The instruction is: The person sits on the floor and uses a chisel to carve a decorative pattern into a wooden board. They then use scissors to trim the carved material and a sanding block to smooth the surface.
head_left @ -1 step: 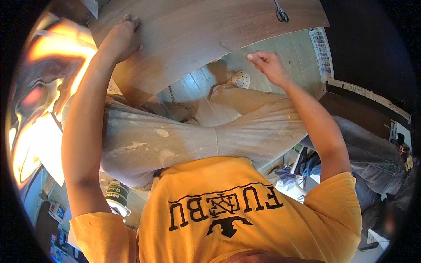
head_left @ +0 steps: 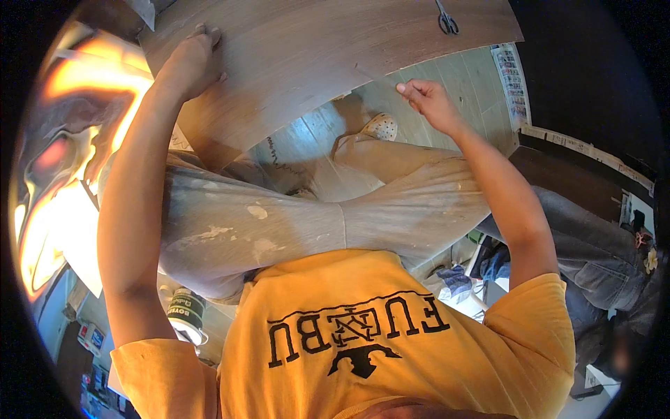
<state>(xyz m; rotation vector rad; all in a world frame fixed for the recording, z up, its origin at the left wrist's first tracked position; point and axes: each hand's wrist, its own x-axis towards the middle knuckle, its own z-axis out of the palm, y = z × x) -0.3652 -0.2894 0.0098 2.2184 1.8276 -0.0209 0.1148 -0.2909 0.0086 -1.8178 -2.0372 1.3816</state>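
Note:
A brown wood-grain board slants across the top of the view. On its left part rests my left hand, thumb apart from the partly curled fingers, with nothing visible in its grasp. Just off the board's near edge, my right hand is closed in a pinch, thumb against finger. A faint thin line runs from near these fingertips toward the board; what they pinch is too fine to make out. Black-handled scissors lie on the board at the upper right.
Below the board are grey floor planks and a perforated clog. A dark green and white can stands at lower left. Bright glare fills the left side. At right, beside a dark panel, another person's grey trousers show.
My right hand has shifted very slightly to the right. The faint curved mark over the board near it now looks straighter. My left hand stays put.

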